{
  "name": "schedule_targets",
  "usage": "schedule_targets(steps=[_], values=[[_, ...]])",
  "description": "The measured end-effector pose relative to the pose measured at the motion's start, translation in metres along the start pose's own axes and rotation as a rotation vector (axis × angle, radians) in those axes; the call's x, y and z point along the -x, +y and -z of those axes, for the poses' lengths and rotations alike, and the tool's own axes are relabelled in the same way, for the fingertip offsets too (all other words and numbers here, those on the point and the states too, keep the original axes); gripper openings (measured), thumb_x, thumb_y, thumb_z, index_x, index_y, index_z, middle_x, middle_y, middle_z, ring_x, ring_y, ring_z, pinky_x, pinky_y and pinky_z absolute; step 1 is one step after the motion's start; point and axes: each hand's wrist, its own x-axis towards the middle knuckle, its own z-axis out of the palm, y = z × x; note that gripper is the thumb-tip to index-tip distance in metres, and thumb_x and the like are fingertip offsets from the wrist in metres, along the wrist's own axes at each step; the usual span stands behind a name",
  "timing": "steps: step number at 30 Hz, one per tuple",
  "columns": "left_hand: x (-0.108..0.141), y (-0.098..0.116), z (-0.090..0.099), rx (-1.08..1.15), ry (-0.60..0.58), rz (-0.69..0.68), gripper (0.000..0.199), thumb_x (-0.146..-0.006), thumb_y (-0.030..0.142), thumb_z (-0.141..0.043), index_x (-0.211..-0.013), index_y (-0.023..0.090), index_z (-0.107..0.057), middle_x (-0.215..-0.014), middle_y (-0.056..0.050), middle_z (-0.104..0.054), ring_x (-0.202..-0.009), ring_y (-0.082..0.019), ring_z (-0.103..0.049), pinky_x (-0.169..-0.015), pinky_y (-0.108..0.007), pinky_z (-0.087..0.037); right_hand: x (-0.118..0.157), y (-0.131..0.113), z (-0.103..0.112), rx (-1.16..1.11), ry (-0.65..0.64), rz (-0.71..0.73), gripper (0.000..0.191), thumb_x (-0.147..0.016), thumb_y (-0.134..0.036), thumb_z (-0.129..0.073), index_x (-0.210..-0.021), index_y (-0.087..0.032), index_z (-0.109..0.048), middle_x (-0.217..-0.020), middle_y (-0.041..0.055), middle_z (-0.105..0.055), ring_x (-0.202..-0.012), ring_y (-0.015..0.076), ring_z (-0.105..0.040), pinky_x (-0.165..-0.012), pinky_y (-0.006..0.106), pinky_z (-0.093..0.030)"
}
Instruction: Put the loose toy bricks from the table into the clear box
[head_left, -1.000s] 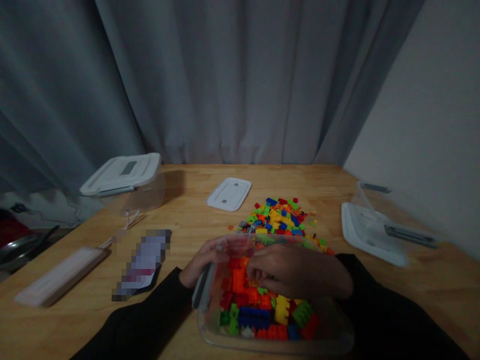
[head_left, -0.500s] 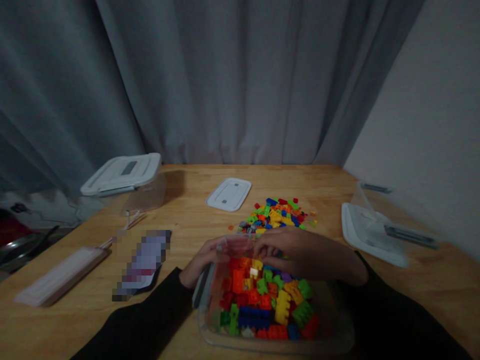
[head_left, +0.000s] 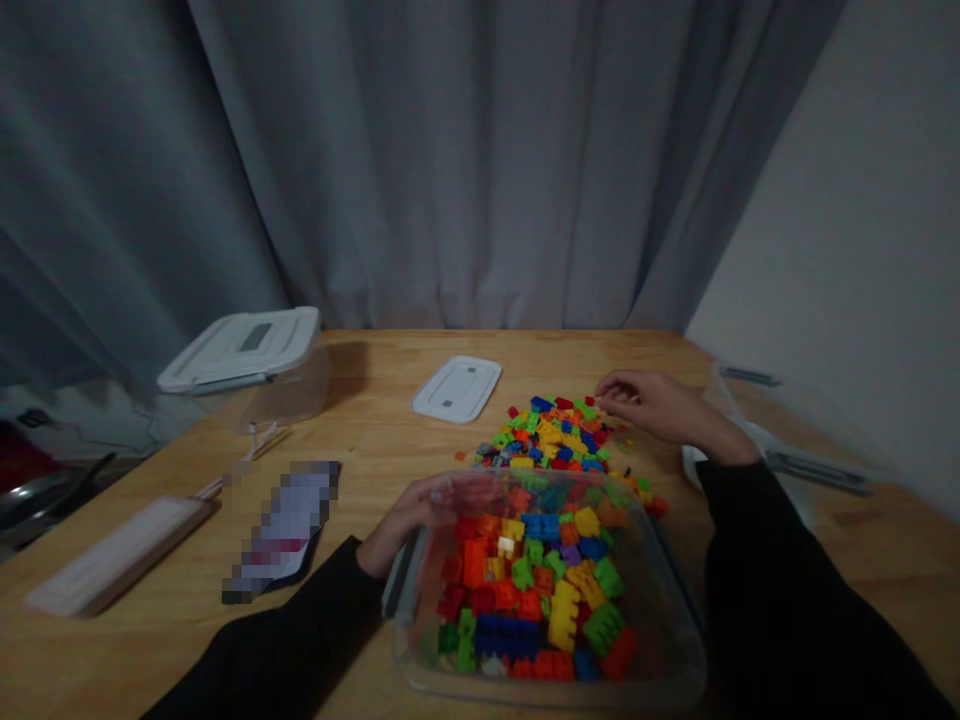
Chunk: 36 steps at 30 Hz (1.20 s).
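A clear plastic storage box point(head_left: 667, 640) stands in front of me, with large toy building bricks point(head_left: 510, 640) in many colours in its bottom. My left hand point(head_left: 420, 508) is around its far left corner, fingers stretched along the far wall and seen through the plastic. Behind the box spreads a pile of smaller bricks point(head_left: 551, 432), partly hidden by the far rim. At the pile's right edge is my right hand point(head_left: 649, 403), fingers curled with the tips close together. Whatever may be between those tips is too small to make out.
A lidded clear box point(head_left: 289, 390) stands back left, and a white lid point(head_left: 457, 388) lies behind the pile. On the right is another clear box point(head_left: 810, 420), partly behind my sleeve. A blurred flat packet point(head_left: 292, 530) and a long pale case point(head_left: 120, 555) lie left.
My right hand has moved out from over the box, away and to the right, to the pile's far right edge. My left hand stays at the box corner.
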Motion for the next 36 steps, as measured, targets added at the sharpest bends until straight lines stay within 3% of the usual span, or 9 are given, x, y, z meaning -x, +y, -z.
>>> schedule_targets(steps=[6, 12, 25, 36], values=[[0.0, -0.002, 0.003, -0.005, 0.007, 0.0, 0.06, -0.072, 0.016, -0.061, -0.131, 0.017, -0.07, -0.138, -0.015, -0.069, -0.135, -0.04, -0.057, -0.122, -0.06, -0.027, -0.014, 0.061, -0.022, 0.096, -0.08, -0.194, 0.02, -0.084, -0.024, -0.06, -0.097, -0.014, -0.071, -0.091, 0.0096, -0.076, -0.08, 0.02, -0.068, -0.071, 0.029, -0.049], [0.0, 0.004, -0.006, 0.01, -0.006, 0.012, 0.062, -0.072, 0.02, -0.061, -0.133, 0.014, -0.068, -0.136, -0.017, -0.07, -0.136, -0.042, -0.055, -0.121, -0.062, -0.028, -0.016, 0.091, -0.043, 0.088, -0.154, -0.317, 0.012, -0.078, -0.021, -0.063, -0.086, -0.015, -0.071, -0.084, 0.0088, -0.076, -0.074, 0.0189, -0.066, -0.066, 0.028, -0.047], [0.0, -0.001, 0.001, 0.0, 0.0, 0.009, 0.064, -0.072, 0.02, -0.061, -0.135, 0.014, -0.067, -0.139, -0.018, -0.068, -0.137, -0.042, -0.055, -0.122, -0.063, -0.025, -0.019, 0.092, -0.059, 0.091, -0.207, -0.312, 0.016, -0.082, -0.025, -0.068, -0.093, -0.013, -0.07, -0.09, 0.0101, -0.076, -0.077, 0.0184, -0.065, -0.069, 0.028, -0.046], [0.001, 0.004, -0.004, -0.008, 0.007, 0.013, 0.065, -0.072, 0.022, -0.063, -0.136, 0.013, -0.066, -0.14, -0.019, -0.067, -0.137, -0.043, -0.054, -0.122, -0.062, -0.023, -0.021, 0.095, -0.061, 0.092, -0.216, -0.284, 0.017, -0.082, -0.014, -0.062, -0.096, -0.013, -0.072, -0.093, 0.0104, -0.078, -0.08, 0.0183, -0.067, -0.069, 0.026, -0.047]])
